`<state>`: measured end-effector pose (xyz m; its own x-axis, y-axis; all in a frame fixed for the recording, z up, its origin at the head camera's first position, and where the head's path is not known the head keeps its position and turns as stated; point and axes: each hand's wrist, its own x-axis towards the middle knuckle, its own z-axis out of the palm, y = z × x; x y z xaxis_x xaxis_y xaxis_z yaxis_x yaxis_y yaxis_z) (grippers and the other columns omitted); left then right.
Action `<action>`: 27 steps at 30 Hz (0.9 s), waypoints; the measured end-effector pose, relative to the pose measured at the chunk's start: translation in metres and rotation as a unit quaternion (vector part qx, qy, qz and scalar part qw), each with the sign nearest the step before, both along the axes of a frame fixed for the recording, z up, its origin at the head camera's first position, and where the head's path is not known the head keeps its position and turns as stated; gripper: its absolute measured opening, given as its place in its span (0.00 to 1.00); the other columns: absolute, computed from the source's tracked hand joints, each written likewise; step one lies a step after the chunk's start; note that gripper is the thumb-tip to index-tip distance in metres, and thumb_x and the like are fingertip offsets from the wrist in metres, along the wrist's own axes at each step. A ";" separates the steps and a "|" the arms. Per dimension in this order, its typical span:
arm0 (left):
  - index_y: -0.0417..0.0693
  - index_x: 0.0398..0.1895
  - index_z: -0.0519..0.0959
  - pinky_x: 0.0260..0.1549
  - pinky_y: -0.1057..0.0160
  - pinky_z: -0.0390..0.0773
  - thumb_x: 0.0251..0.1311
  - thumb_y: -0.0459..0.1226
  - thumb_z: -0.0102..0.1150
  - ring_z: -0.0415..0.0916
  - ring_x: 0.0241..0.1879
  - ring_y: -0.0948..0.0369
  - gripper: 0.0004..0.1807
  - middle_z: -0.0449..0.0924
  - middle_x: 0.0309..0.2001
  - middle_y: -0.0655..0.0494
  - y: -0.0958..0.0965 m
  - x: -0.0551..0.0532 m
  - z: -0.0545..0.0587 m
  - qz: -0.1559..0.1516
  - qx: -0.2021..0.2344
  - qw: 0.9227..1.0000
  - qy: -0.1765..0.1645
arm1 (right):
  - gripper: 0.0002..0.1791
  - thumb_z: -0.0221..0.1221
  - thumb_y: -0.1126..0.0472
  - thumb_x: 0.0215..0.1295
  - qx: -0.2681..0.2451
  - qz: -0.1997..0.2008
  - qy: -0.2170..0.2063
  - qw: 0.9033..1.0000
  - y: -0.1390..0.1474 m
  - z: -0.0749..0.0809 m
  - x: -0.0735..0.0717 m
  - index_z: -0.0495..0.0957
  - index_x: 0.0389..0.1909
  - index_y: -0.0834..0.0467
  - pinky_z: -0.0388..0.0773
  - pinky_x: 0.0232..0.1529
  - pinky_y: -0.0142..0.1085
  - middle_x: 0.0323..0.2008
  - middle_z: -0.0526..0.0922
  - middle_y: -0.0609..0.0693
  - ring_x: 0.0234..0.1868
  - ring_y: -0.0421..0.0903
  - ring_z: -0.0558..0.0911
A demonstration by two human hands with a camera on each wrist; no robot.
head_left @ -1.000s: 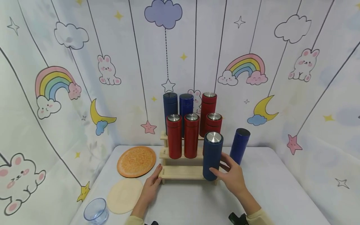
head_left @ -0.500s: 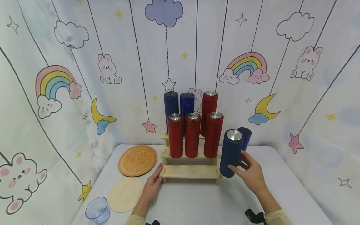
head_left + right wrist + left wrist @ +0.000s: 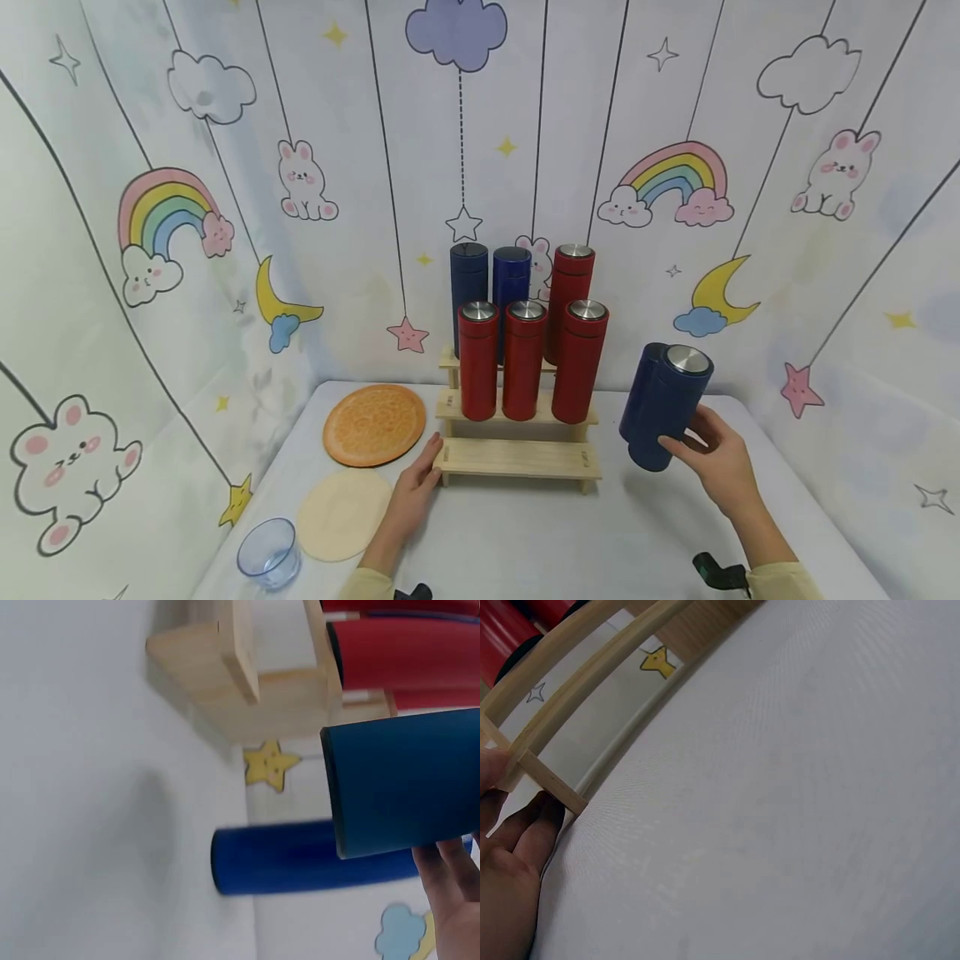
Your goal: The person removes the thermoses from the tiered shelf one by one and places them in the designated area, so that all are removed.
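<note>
My right hand [image 3: 723,467] grips a dark blue thermos [image 3: 675,400] with a steel lid, held up over the table right of the stepped wooden rack [image 3: 517,458]. Its base is off the table in the right wrist view. Another blue thermos [image 3: 274,859] stands on the table behind it, mostly hidden in the head view. My left hand [image 3: 416,487] holds the left end of the rack's lowest step, thumb on one side and fingers by the leg [image 3: 551,780]. Three red thermoses [image 3: 522,367] stand on the middle step.
On the top step are a dark blue thermos [image 3: 469,283], a brighter blue thermos [image 3: 512,279] and a red thermos [image 3: 572,279]. At left lie a pizza-like disc [image 3: 375,425] and a pale round board [image 3: 345,514], near a clear glass [image 3: 270,557]. A patterned cloth [image 3: 360,167] hangs behind.
My right hand has carried the dark blue thermos rightward off the lowest step, in front of the standing blue one. My left hand stays at the rack's end.
</note>
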<state>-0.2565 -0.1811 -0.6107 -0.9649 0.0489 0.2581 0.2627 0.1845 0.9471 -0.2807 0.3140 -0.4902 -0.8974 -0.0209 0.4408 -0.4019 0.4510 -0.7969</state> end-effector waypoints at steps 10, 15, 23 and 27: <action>0.39 0.83 0.65 0.69 0.81 0.54 0.83 0.30 0.51 0.47 0.85 0.46 0.28 0.55 0.85 0.45 0.003 -0.001 0.000 0.001 -0.009 1.000 0.001 | 0.43 0.73 0.58 0.72 -0.002 -0.015 -0.020 1.000 0.038 -0.005 -0.010 0.65 0.82 0.62 0.77 0.55 0.19 0.63 0.79 0.37 0.58 0.23 0.76; 0.40 0.84 0.64 0.70 0.80 0.54 0.83 0.29 0.50 0.46 0.85 0.51 0.29 0.54 0.86 0.47 0.001 -0.002 0.001 0.000 -0.009 1.000 -0.009 | 0.43 0.73 0.57 0.72 0.004 -0.032 -0.019 0.999 0.052 -0.011 -0.020 0.64 0.82 0.62 0.76 0.54 0.18 0.63 0.79 0.40 0.58 0.23 0.76; 0.41 0.83 0.65 0.70 0.79 0.53 0.83 0.29 0.50 0.46 0.85 0.51 0.29 0.54 0.86 0.47 0.003 -0.002 0.002 0.003 -0.003 1.000 -0.015 | 0.45 0.72 0.52 0.73 0.005 -0.073 -0.047 0.996 0.068 -0.016 -0.039 0.63 0.83 0.61 0.76 0.54 0.18 0.73 0.73 0.66 0.68 0.44 0.78; 0.41 0.83 0.66 0.70 0.79 0.53 0.83 0.29 0.50 0.46 0.85 0.52 0.28 0.55 0.86 0.48 0.003 -0.002 0.003 0.006 0.001 1.000 -0.015 | 0.47 0.71 0.47 0.74 0.010 -0.084 -0.065 0.994 0.072 -0.019 -0.050 0.60 0.85 0.60 0.76 0.53 0.17 0.76 0.70 0.69 0.73 0.64 0.73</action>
